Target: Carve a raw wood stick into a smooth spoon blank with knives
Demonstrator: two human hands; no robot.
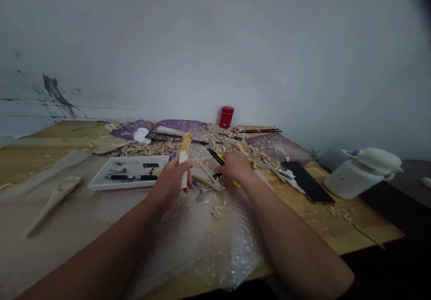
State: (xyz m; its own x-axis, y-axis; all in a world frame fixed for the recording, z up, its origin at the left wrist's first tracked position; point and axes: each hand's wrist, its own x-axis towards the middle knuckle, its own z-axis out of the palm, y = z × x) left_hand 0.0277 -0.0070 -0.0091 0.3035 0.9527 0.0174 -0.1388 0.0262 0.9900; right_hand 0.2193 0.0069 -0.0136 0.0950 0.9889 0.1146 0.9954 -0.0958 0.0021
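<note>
My left hand [174, 174] is wrapped round a short wooden stick [183, 165], which stands upright; its upper end is yellow-brown and rough, its lower part pale. My right hand [235, 166] is closed round a slim yellow-and-black tool [218, 157], with a dark end poking out toward the upper left. The fingers of that hand are mostly hidden, and the tool's kind is unclear. Between the two hands, thin wooden pieces [207, 181] and curled shavings lie on bubble wrap [198, 246].
On the left are a white tray [96, 184] with black-handled tools and a wooden spoon [55, 201]. A heap of shavings [148, 149] and a red can [226, 117] are near the wall. A dark phone-like slab [311, 183] and a white lidded jug [350, 176] stand right.
</note>
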